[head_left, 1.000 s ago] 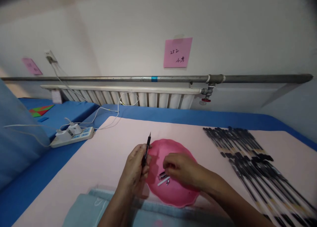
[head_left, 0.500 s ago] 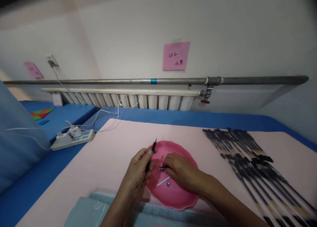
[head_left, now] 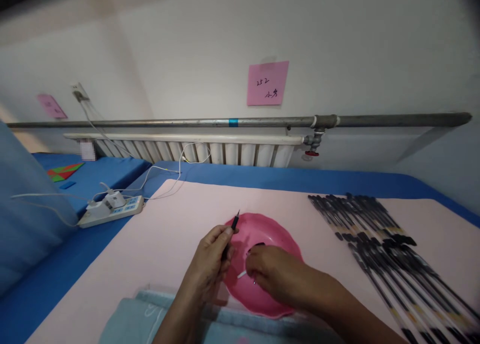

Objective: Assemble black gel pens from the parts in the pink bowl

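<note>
My left hand (head_left: 213, 254) is closed round a black pen (head_left: 235, 221), its pointed metal tip sticking up past the thumb. A further dark part shows between the lower fingers. Over the pink plate (head_left: 270, 229), my right hand (head_left: 275, 271) has its fingers bent and pressed together, low at the plate's surface. From under them sticks the end of a thin white stick (head_left: 242, 274). A small shiny metal piece (head_left: 255, 282) lies partly covered by the fingers. Behind the knuckles shows a dark piece (head_left: 259, 244) on the plate. What the right fingertips grip is hidden.
Two rows of black pens (head_left: 360, 216) lie on the pink table cover (head_left: 168, 234) at right. A white power strip (head_left: 112, 211) with chargers stands at left. Light blue cloth (head_left: 135, 316) lies along the near edge. Behind are a radiator (head_left: 225, 151) and pipe.
My right hand has let go of the dark piece, which now lies on the plate, and has come down over the white stick and metal piece. My left hand stays nearly still.
</note>
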`<state>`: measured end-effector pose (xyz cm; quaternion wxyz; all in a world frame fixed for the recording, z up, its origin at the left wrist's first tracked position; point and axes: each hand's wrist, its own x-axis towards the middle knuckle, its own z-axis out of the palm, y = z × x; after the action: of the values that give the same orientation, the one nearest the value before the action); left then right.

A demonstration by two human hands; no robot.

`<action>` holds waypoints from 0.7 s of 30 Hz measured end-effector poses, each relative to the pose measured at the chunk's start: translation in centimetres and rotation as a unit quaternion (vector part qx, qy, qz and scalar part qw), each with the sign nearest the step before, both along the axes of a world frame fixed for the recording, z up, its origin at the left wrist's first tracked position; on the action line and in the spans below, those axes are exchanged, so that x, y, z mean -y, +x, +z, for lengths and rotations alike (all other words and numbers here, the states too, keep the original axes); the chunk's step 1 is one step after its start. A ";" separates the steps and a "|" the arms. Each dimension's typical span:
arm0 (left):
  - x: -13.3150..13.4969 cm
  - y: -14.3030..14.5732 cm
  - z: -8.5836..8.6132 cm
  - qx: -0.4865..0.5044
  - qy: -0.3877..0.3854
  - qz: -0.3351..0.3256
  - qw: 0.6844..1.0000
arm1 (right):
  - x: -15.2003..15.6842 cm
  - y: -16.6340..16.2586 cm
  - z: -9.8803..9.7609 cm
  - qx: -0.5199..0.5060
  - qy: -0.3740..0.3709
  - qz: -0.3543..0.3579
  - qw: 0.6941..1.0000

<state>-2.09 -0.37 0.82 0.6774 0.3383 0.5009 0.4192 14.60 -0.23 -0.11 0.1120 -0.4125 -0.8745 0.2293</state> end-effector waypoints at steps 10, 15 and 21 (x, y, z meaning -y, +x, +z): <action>0.3 0.4 0.3 -0.010 0.000 -0.011 1.000 | 0.6 -0.6 0.4 -0.082 -0.034 -0.039 0.995; 0.5 0.9 -0.1 -0.017 -0.004 -0.039 0.999 | -2.2 1.0 1.4 -0.416 -0.106 -0.269 0.862; 0.8 1.6 -0.4 -0.019 0.005 -0.061 0.998 | -2.7 0.7 1.1 -0.585 -0.209 -0.280 0.732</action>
<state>-0.48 -1.14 0.43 0.6908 0.3793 0.4897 0.3729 15.34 2.47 0.98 0.5717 -0.4361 -0.4107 0.5607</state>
